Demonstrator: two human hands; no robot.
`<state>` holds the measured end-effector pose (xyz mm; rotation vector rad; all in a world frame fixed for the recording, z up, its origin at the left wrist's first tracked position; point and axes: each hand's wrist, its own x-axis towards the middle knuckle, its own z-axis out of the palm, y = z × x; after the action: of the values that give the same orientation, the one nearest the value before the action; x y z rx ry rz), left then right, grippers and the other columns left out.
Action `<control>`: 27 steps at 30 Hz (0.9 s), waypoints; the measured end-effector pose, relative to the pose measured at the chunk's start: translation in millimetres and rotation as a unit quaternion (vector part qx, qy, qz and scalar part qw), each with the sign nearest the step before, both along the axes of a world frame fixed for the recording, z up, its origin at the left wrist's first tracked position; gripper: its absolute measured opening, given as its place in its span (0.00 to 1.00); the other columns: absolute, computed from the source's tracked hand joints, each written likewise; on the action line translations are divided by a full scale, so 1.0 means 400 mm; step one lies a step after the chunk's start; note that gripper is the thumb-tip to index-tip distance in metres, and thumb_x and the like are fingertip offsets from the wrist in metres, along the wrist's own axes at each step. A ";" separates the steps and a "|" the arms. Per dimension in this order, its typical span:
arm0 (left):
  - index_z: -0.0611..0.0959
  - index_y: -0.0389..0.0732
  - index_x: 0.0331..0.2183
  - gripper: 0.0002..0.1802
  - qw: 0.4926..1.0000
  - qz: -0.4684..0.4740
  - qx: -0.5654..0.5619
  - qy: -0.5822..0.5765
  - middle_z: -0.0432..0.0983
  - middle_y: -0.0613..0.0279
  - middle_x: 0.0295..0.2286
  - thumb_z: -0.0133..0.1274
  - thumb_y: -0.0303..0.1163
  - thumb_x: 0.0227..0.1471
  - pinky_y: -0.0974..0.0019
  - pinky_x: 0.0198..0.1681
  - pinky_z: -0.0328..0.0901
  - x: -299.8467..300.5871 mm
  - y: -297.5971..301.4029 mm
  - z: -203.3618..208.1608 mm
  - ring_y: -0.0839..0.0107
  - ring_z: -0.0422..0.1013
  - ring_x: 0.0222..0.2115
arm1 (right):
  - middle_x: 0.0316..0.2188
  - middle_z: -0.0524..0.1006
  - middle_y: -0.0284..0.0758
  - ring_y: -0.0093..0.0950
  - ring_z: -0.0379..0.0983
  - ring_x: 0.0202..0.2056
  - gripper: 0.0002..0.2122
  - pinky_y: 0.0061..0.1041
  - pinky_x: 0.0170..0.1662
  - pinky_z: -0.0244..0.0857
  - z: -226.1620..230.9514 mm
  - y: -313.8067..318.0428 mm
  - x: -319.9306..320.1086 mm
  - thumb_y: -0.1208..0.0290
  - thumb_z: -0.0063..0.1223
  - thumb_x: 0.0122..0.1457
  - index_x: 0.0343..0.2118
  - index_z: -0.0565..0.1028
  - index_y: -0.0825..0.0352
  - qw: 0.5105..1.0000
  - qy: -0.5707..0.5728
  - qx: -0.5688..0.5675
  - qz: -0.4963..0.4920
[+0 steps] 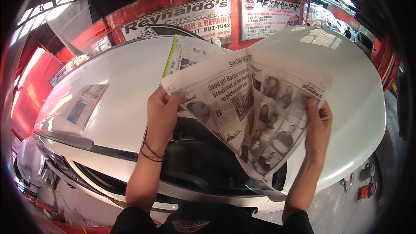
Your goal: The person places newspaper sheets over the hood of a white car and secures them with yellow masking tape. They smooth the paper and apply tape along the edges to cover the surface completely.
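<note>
A spread newspaper sheet [225, 91] hangs between my two hands, creased down its middle and sagging toward the lower right. My left hand [162, 115] pinches its left edge; my right hand [319, 123] grips the right edge, thumb on the printed side. Behind the sheet is a white car, its roof [125, 78] to the left and its hood [351, 91] to the right. More newspaper [195, 47] covers part of the windshield, with yellow-green tape [172, 52] along its left edge. The held sheet hides much of the windshield and part of the dark side window [199, 160].
Another newspaper piece [86, 106] lies flat on the roof at left. A red and black power tool [367, 190] and a grey cylindrical object [367, 172] rest on the floor at lower right, near cords. Banners [182, 17] hang on the red back wall.
</note>
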<state>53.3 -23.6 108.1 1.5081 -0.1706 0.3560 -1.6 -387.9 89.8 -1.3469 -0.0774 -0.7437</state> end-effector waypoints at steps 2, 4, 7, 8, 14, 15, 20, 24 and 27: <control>0.83 0.29 0.48 0.14 1.000 0.008 -0.006 0.008 0.86 0.57 0.39 0.54 0.22 0.62 0.70 0.40 0.76 -0.024 0.031 -0.023 0.73 0.81 0.36 | 0.43 0.85 0.30 0.16 0.76 0.42 0.16 0.20 0.51 0.67 0.007 -0.071 -0.002 0.61 0.58 0.72 0.52 0.82 0.70 0.999 0.011 -0.033 -0.023; 0.83 0.28 0.50 0.16 0.999 0.015 0.007 0.032 0.85 0.57 0.41 0.54 0.22 0.61 0.70 0.44 0.75 -0.058 0.026 -0.046 0.73 0.80 0.39 | 0.43 0.84 0.29 0.15 0.75 0.43 0.17 0.19 0.52 0.66 0.001 -0.131 -0.021 0.59 0.55 0.74 0.51 0.82 0.69 0.996 0.037 -0.065 -0.057; 0.81 0.26 0.54 0.20 0.999 -0.037 -0.008 0.032 0.84 0.55 0.47 0.54 0.20 0.60 0.67 0.55 0.70 -0.131 -0.003 -0.076 0.70 0.79 0.47 | 0.42 0.84 0.27 0.14 0.74 0.42 0.17 0.19 0.52 0.65 0.001 -0.191 -0.054 0.58 0.53 0.75 0.49 0.82 0.70 0.985 0.079 -0.108 -0.110; 0.80 0.25 0.54 0.21 0.998 -0.056 -0.010 0.034 0.83 0.54 0.47 0.54 0.20 0.60 0.66 0.56 0.69 -0.155 -0.013 -0.095 0.69 0.78 0.48 | 0.41 0.83 0.27 0.14 0.74 0.42 0.17 0.18 0.52 0.65 0.002 -0.207 -0.066 0.58 0.53 0.75 0.49 0.83 0.70 0.979 0.095 -0.121 -0.135; 0.80 0.26 0.55 0.22 0.994 -0.094 -0.010 0.054 0.82 0.55 0.48 0.54 0.21 0.60 0.66 0.56 0.68 -0.156 0.011 -0.197 0.70 0.77 0.48 | 0.36 0.83 0.25 0.13 0.74 0.37 0.18 0.17 0.44 0.68 -0.012 -0.280 -0.149 0.57 0.54 0.74 0.47 0.83 0.70 0.945 0.187 -0.175 -0.203; 0.80 0.26 0.55 0.20 0.995 -0.093 -0.002 0.042 0.82 0.55 0.48 0.54 0.20 0.61 0.67 0.55 0.68 -0.138 0.022 -0.202 0.72 0.77 0.48 | 0.36 0.83 0.25 0.13 0.74 0.36 0.18 0.17 0.42 0.68 -0.004 -0.276 -0.154 0.57 0.54 0.74 0.47 0.83 0.70 0.943 0.191 -0.176 -0.207; 0.77 0.27 0.58 0.23 0.996 -0.079 0.025 0.031 0.80 0.55 0.50 0.53 0.27 0.64 0.66 0.57 0.68 0.015 0.060 -0.198 0.71 0.76 0.48 | 0.34 0.83 0.27 0.13 0.74 0.34 0.20 0.17 0.39 0.69 -0.013 -0.265 -0.132 0.55 0.55 0.73 0.47 0.83 0.71 0.943 0.194 -0.147 -0.226; 0.77 0.26 0.59 0.24 0.999 -0.031 0.032 -0.019 0.80 0.54 0.50 0.53 0.31 0.67 0.65 0.57 0.67 0.064 0.059 -0.184 0.71 0.75 0.49 | 0.36 0.83 0.27 0.14 0.74 0.37 0.20 0.17 0.42 0.68 -0.048 -0.316 -0.150 0.54 0.56 0.73 0.48 0.83 0.70 0.929 0.201 -0.155 -0.270; 0.78 0.28 0.58 0.22 0.995 0.058 0.057 -0.062 0.81 0.55 0.48 0.53 0.32 0.69 0.67 0.55 0.68 0.081 0.092 -0.193 0.72 0.76 0.47 | 0.39 0.83 0.27 0.15 0.74 0.40 0.20 0.18 0.45 0.68 -0.065 -0.332 -0.152 0.54 0.57 0.72 0.49 0.83 0.70 0.924 0.172 -0.186 -0.286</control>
<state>85.9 13.2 30.9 1.6141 -0.2047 0.5402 -62.5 -520.6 63.8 -1.8814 0.4997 -0.9966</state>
